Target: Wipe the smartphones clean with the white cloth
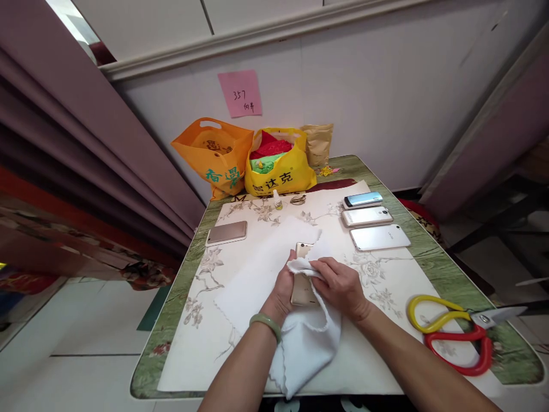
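A gold smartphone lies back side up over the middle of the table, partly covered by a white scalloped-edge cloth. My left hand wraps round the phone's left side, its fingers mostly hidden beneath. With bunched fingers, my right hand pinches a fold of the cloth against the back of the phone. The rest of the cloth hangs down towards the table's front edge. Another white cloth is spread flat under my hands.
Scissors with yellow and red handles lie front right. Several phones include a silver one at right and a brown-backed one at left. An orange bag, a yellow bag and a small bottle stand at the back.
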